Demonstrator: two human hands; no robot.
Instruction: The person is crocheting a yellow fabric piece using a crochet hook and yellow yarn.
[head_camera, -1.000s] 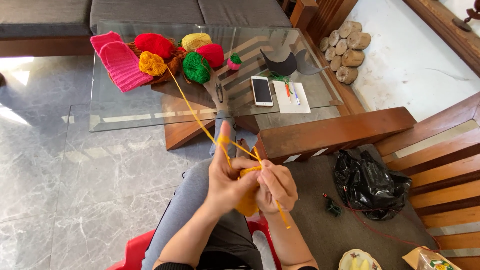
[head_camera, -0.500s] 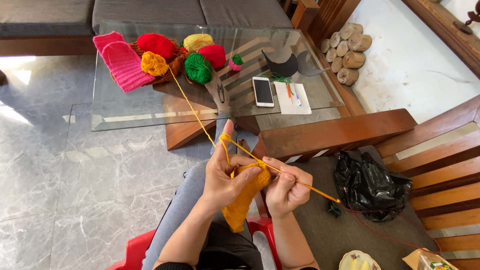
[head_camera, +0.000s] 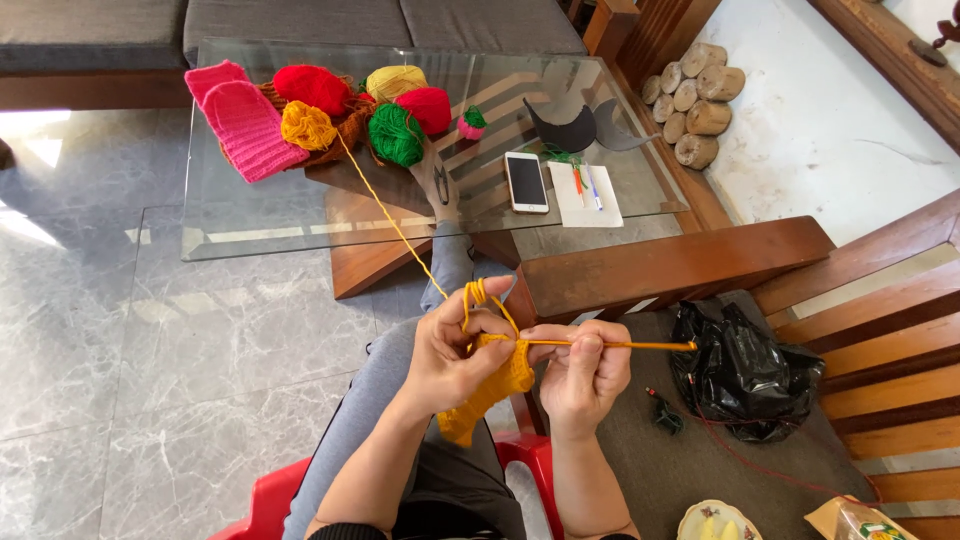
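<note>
- Left hand is closing around the mustard knitted piece, thumb and fingers pinching its top edge; the yarn strand is looping over the raised index finger.
- Right hand is curling shut on the crochet hook, gripping near the tip end, shaft pointing away to the right of the knitted piece.
- The knitted piece is hanging between both hands above the lap, lower end dangling toward the red chair.
- The strand is running up and away from the knitted piece to the orange-yellow yarn ball on the glass tabletop.
- Judgement on doing this stitch well: keep the finger loop taut but not tight so the hook catches cleanly; hold the pinch just below the working stitch so the fabric isn't twisting.
- Judgement: the strand is crossing open air off the tabletop edge; a snag there would jerk tension, so the feed wants some slack.
- Beyond the knitted piece on the tabletop: pink knitted band, red yarn, green yarn ball, pale yellow ball, scissors, phone, white paper with pens.
- Right of the knitted piece: black plastic bag on the seat cushion, wooden armrest behind it.
</note>
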